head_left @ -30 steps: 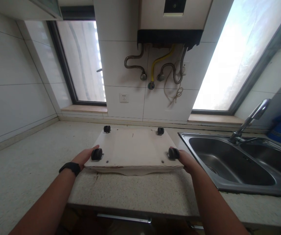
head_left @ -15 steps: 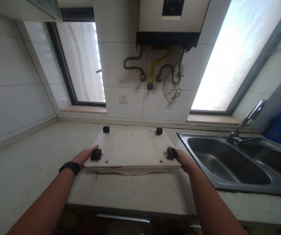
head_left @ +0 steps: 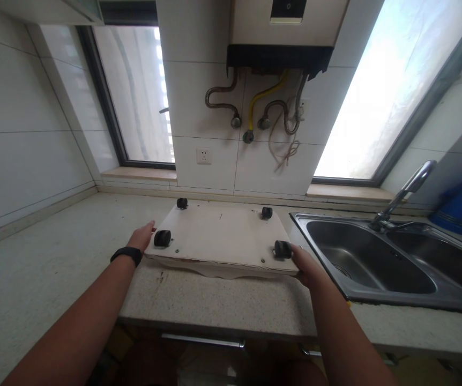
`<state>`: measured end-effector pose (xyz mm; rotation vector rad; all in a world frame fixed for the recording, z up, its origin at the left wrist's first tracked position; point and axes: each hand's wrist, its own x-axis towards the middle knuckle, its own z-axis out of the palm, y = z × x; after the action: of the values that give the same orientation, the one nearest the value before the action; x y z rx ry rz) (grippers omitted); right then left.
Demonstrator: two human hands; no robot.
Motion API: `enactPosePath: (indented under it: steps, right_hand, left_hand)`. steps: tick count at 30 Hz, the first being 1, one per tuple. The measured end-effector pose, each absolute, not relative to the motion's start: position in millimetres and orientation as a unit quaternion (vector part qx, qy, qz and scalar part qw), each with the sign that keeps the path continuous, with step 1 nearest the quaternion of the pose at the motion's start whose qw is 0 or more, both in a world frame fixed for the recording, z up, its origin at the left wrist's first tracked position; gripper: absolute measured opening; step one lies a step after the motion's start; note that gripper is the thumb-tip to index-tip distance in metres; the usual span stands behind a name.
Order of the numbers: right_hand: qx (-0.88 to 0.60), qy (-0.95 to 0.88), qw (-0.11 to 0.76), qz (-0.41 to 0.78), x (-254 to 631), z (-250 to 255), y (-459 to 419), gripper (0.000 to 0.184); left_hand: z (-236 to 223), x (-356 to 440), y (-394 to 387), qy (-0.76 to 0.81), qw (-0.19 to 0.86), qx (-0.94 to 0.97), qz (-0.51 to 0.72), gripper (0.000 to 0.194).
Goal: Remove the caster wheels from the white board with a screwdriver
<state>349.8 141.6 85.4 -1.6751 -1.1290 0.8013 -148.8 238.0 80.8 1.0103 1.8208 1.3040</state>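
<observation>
on the left i see a window (head_left: 134,96) in a dark frame, above the back edge of the pale, speckled counter (head_left: 215,300). the left hand (head_left: 141,239), a black band (head_left: 127,255) on its wrist, is clamped on the left side of a flat white board (head_left: 221,230). the board is over the counter, between its front and back edges, just left of the sink (head_left: 392,297); whether it rests there, i cannot tell. four black, rounded wheels (head_left: 162,238) face up, one near each corner, and two small screws (head_left: 177,251) sit near its front edge, with a wavy-edged piece below. over it, two ridged metal pipes and one yellow pipe (head_left: 251,110) run under a boxy heater (head_left: 283,32). the right hand (head_left: 307,265), well apart from the left, grips the board's right front corner. the shiny steel sink has two rounded basins; a round drain (head_left: 341,271) is in the left one. a curved metal tap (head_left: 411,185) stands at its back edge.
</observation>
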Motion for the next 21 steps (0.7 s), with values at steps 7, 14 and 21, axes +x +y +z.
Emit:
enactPosePath:
  steps: [7, 14, 21]
  right_hand:
    - [-0.666, -0.481, 0.561, 0.102, 346.8, 84.2, 86.9, 0.041]
    - [-0.541, -0.770, 0.287, -0.180, 315.9, 77.9, 68.2, 0.039]
    - [-0.576, -0.750, 0.273, -0.175, 314.4, 70.7, 74.6, 0.029]
  left_hand:
    - [44.1, -146.8, 177.5, 0.672, 0.265, 0.353, 0.594, 0.034]
    - [-3.6, -111.9, 99.3, 0.656, 0.225, 0.449, 0.563, 0.048]
    - [-6.0, -97.3, 73.7, 0.668, 0.207, 0.495, 0.516, 0.045]
